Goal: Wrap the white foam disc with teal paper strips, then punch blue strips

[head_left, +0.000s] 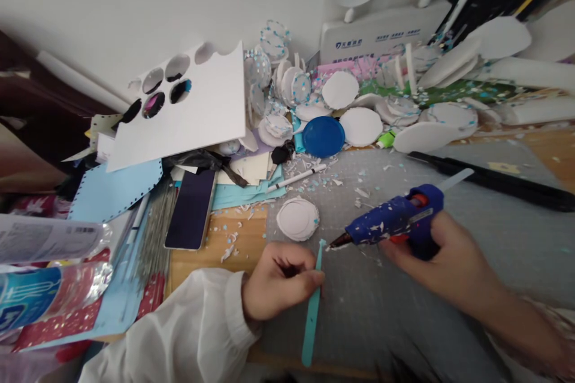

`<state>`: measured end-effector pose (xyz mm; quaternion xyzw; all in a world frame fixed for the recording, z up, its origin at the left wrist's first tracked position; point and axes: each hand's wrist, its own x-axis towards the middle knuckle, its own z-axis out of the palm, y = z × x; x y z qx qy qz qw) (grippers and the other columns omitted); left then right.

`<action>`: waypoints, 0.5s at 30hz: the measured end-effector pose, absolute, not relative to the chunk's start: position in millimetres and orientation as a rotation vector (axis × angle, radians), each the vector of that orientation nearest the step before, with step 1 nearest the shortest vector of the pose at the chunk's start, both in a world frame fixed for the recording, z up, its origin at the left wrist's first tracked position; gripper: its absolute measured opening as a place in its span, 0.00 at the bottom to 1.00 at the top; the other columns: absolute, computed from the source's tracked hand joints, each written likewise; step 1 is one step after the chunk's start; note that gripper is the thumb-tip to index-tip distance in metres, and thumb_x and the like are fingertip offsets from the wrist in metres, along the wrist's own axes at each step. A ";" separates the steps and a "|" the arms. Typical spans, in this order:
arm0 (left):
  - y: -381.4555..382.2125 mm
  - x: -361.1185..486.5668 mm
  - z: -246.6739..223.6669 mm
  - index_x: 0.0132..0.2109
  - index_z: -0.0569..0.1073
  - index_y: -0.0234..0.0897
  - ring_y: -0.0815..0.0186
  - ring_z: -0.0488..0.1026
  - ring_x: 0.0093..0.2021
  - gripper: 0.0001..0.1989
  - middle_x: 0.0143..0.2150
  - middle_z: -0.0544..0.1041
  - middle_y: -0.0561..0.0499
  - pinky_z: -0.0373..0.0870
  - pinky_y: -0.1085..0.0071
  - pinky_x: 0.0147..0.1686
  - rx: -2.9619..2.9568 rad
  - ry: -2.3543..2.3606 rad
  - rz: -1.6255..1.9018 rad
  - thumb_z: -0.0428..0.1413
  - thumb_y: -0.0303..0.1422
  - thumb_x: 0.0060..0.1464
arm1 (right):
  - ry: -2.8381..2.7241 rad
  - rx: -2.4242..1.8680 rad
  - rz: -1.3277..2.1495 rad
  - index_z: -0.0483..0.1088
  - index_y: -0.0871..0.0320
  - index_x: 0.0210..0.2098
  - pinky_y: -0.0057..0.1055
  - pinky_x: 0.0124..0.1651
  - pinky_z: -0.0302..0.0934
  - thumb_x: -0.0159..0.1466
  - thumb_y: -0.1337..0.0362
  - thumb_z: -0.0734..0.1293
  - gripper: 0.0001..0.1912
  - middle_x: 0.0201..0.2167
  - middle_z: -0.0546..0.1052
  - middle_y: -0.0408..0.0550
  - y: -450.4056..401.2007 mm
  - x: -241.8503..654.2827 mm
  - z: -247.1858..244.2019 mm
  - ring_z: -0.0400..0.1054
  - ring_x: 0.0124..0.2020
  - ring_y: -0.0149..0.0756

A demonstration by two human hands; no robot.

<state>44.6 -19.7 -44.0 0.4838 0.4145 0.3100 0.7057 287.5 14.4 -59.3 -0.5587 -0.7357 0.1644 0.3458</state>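
Note:
Between the thumb and fingers of my left hand is a narrow teal strip, its far end pointing away from me. My right hand is wrapped round a blue hot glue gun with a clear glue stick jutting from its back. The gun's dark nozzle sits close beside the strip's far tip; I cannot tell whether they touch. Just beyond my left hand, a small stack of white discs lies on the grey cutting mat.
A blue round lid sits among several white foam discs at the back. A black utility knife lies at the right. A phone, a white pen, a plastic bottle and a white board with holes are leftward. Scraps litter the mat.

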 end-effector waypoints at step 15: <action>-22.3 43.1 -48.9 0.19 0.60 0.36 0.76 0.50 0.18 0.18 0.16 0.54 0.58 0.47 0.75 0.17 1.192 0.920 0.602 0.55 0.37 0.51 | -1.941 -1.403 0.195 0.62 0.53 0.29 0.26 0.15 0.60 0.56 0.59 0.65 0.07 0.15 0.70 0.38 12.3 292.1 -61.8 0.65 0.13 0.33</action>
